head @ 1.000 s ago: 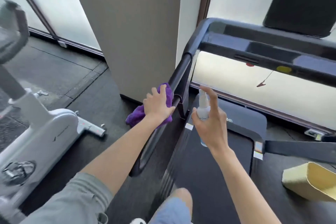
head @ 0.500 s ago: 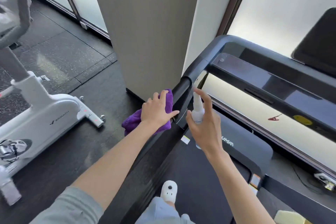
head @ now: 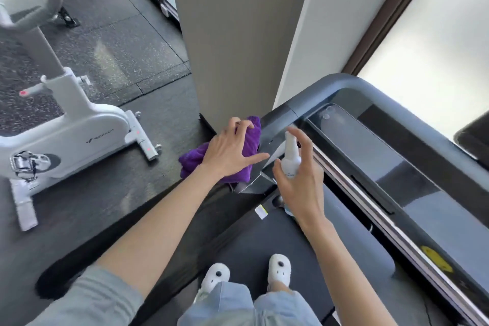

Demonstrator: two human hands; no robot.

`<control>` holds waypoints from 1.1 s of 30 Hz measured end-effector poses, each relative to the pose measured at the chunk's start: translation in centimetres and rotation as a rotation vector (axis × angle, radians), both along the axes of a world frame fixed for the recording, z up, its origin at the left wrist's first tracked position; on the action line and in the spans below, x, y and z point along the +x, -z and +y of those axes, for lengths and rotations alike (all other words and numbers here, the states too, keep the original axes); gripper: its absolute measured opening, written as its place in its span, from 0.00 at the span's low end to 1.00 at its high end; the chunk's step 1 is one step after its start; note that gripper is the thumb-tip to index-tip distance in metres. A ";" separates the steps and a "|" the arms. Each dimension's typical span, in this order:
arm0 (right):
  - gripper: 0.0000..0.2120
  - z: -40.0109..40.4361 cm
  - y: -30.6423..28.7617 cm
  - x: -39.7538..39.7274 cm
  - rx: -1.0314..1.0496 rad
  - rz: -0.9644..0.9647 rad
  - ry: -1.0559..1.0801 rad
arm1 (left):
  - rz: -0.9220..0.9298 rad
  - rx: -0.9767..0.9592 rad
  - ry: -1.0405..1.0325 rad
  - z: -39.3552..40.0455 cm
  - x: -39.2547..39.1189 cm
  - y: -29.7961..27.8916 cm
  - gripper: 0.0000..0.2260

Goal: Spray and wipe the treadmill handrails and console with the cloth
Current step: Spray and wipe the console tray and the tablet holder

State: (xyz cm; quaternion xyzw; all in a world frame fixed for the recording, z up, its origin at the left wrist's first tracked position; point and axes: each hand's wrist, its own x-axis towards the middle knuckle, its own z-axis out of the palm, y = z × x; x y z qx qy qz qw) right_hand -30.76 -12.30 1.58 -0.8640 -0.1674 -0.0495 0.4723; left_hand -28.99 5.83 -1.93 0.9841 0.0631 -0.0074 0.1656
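My left hand presses a purple cloth onto the dark left handrail of the treadmill, just below its upper corner. The cloth bunches under my palm and hangs off to the left. My right hand holds a small white spray bottle upright beside the rail, index finger curled over the nozzle. The glossy console runs from the rail's corner down to the right. My feet in white clogs stand on the black belt.
A white exercise bike stands on the dark rubber floor to the left. A beige pillar rises right behind the handrail corner. Frosted windows run along the back and right.
The view has swung left and down, so my feet now show. My left hand has slid the cloth slightly up the rail toward the corner. The bottle stays next to it.
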 end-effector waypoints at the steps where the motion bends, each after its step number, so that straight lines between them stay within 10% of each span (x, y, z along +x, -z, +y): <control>1: 0.30 -0.2 -0.1 0.9 0.002 0.005 -0.052 | 0.018 0.003 0.016 0.6 -0.9 0.1 0.39; 10: 0.32 -3.6 -0.4 5.8 -0.036 0.017 -0.306 | 0.060 0.242 -0.094 1.4 -5.4 0.5 0.40; 18: 0.30 -5.6 0.2 8.1 -0.027 0.057 -0.220 | -0.144 0.204 -0.105 -2.9 0.7 0.1 0.37; 27: 0.30 -5.6 -0.5 11.0 -0.065 0.048 -0.160 | 0.062 0.071 -0.090 -6.6 12.1 -1.5 0.33; 33: 0.31 -6.4 -1.0 13.5 -0.122 0.028 -0.070 | 0.068 -0.017 -0.254 -2.3 2.8 -0.6 0.35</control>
